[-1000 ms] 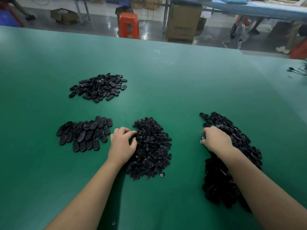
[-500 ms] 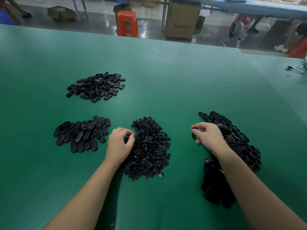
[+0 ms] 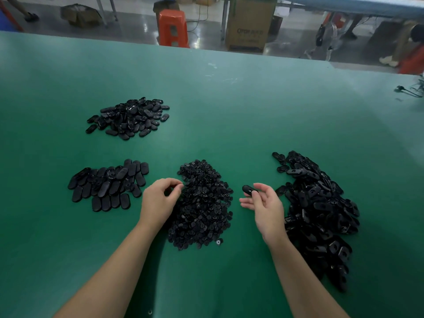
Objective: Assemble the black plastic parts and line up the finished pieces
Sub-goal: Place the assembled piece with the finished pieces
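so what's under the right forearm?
The right-side pile of oval black parts runs beneath the right forearm. Parts show along its outer edge; whatever lies directly under the arm is covered.

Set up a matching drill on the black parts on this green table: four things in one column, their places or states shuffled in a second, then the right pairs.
Things
1. oval piece
2. pile of small round parts
3. lined-up ovals
4. far heap of ovals

Places or states
A. laid flat in overlapping rows, left of the left hand
B. pinched in the right hand, lifted off the table
C. loose mound alone, farther up the table on the left
D. between the two hands, with the left hand's fingertips at its edge

Pairs: 1-B, 2-D, 3-A, 4-C
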A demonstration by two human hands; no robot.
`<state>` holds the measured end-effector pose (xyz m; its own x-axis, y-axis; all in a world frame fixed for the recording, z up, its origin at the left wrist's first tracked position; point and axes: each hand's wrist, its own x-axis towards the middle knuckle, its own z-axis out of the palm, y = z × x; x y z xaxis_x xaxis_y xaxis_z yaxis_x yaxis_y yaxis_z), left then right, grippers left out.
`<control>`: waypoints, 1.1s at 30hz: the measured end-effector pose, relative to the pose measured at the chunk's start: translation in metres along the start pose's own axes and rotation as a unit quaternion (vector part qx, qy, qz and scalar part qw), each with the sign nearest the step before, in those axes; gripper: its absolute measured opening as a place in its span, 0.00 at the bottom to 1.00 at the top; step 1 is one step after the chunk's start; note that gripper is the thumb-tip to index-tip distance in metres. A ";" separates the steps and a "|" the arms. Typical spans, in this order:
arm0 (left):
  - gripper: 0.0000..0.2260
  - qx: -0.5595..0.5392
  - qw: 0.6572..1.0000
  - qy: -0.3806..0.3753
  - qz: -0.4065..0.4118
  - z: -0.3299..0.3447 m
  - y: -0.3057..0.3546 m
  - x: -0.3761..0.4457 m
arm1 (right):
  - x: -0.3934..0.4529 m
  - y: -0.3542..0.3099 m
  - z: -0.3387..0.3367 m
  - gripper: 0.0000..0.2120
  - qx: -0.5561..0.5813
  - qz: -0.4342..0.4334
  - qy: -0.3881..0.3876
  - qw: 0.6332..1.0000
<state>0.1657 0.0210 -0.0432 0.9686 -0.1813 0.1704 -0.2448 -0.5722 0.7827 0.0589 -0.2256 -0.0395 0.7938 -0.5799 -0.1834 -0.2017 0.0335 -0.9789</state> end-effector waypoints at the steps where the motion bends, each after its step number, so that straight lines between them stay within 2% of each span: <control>1: 0.05 0.000 1.000 -0.002 -0.002 0.000 0.001 0.001 | -0.001 0.001 0.000 0.08 -0.008 -0.005 0.000 1.000; 7: 0.06 -0.059 0.997 0.003 -0.049 0.000 0.011 0.008 | -0.004 0.001 -0.002 0.13 -0.006 -0.012 -0.015 1.000; 13: 0.07 -0.153 0.986 -0.026 -0.066 0.008 0.040 0.015 | -0.007 0.001 -0.002 0.12 0.005 -0.019 -0.014 1.000; 19: 0.04 -0.325 0.929 -0.123 -0.126 0.022 0.084 0.013 | -0.006 0.001 -0.002 0.09 0.006 -0.013 -0.015 1.000; 22: 0.04 -0.361 0.902 -0.167 -0.171 0.031 0.099 0.010 | -0.005 0.001 -0.001 0.08 0.008 -0.008 -0.018 1.000; 29: 0.04 -0.416 0.836 -0.206 -0.294 0.051 0.112 0.006 | -0.004 0.002 -0.002 0.09 0.005 -0.006 -0.024 1.000; 31: 0.03 -0.409 0.836 -0.205 -0.303 0.056 0.114 0.006 | -0.004 0.002 -0.002 0.09 0.004 -0.004 -0.026 1.000; 33: 0.02 -0.382 0.855 -0.192 -0.293 0.060 0.114 0.006 | -0.003 0.003 -0.002 0.09 0.005 -0.002 -0.027 1.000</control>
<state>0.1411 -0.0934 0.0114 0.7929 -0.3769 -0.4788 0.5199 0.0088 0.8542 0.0546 -0.2254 -0.0417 0.8245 -0.5352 -0.1834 -0.1929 0.0389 -0.9805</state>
